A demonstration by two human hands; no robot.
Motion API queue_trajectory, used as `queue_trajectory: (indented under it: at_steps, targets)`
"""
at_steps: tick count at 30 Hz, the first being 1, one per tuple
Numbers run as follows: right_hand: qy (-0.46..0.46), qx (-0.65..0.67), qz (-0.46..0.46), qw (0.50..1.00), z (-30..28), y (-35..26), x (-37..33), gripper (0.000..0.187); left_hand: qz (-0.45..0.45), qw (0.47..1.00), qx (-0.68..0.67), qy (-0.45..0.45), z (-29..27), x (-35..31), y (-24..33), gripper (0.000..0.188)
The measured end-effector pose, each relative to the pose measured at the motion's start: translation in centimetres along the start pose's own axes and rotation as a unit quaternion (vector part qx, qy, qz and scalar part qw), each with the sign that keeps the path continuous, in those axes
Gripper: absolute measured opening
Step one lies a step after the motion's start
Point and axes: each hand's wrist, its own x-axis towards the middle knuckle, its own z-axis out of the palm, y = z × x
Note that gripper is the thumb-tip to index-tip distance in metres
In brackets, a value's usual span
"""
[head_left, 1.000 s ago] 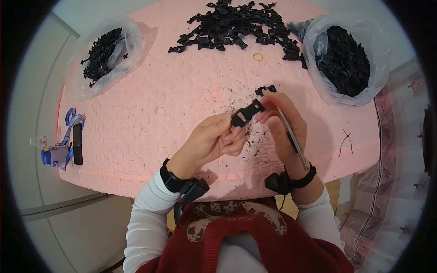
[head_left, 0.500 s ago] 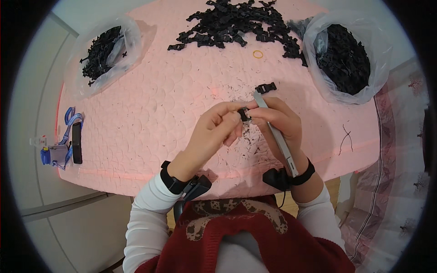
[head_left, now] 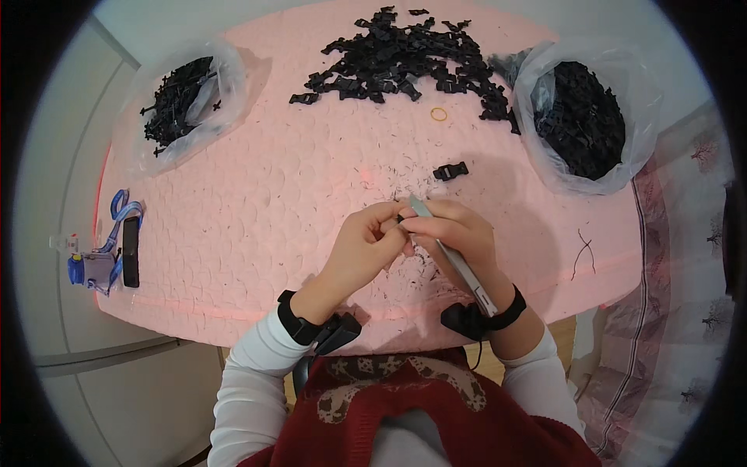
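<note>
My left hand (head_left: pixel 360 247) is closed, thumb and fingers pinching a small black plastic buckle (head_left: pixel 401 220) that is mostly hidden. Pressed up against it is my right hand (head_left: pixel 461 229), wrapped round a slim silver utility knife (head_left: pixel 461 266). The knife slants from my right wrist up to the left, and its tip lies by my left fingertips. Just beyond both hands, a black side-release buckle (head_left: pixel 450 171) rests on the pink quilted table cover (head_left: pixel 257 202). Dark shavings are scattered under and around my hands.
A heap of black buckles (head_left: pixel 405 62) covers the far middle, with a yellow rubber band (head_left: pixel 439 114) before it. Clear plastic bags of black parts stand far left (head_left: pixel 233 89) and far right (head_left: pixel 640 128). A black phone (head_left: pixel 131 253) and blue lanyard (head_left: pixel 117 206) lie left; dark ties (head_left: pixel 583 253) right.
The knife's tip has swung left, down onto the buckle piece at my left fingertips. My right hand has shifted left and now covers more of that piece. The whole view has tilted slightly.
</note>
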Motion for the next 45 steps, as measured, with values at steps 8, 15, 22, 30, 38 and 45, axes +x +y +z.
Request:
queue_trajectory:
  at_steps: [8,15,22,30,38,45]
  targets:
    - [0.012,0.03,-0.004,0.999,1.4,0.9,-0.6,0.025,0.024,0.997,0.066,0.02,0.2,0.3,0.0,0.03]
    - [0.066,0.162,0.12,0.977,0.2,0.9,-0.6,0.016,0.063,0.997,-0.04,0.009,0.3,0.4,-0.1,0.033]
    - [0.085,0.126,0.13,0.98,0.0,0.9,-1.0,0.016,0.11,0.993,-0.029,0.036,0.1,0.1,0.5,0.032]
    - [0.123,0.274,0.177,0.937,0.0,0.5,-0.5,0.018,0.154,0.984,0.0,0.091,-0.2,0.8,-0.3,0.028]
    - [0.14,0.325,0.246,0.902,0.0,1.2,-0.9,0.023,0.27,0.941,0.196,0.059,0.3,0.4,0.0,0.024]
    - [0.153,0.163,0.293,0.93,-0.4,1.5,-0.3,0.03,0.096,0.994,-0.043,0.041,-0.1,0.0,0.3,0.022]
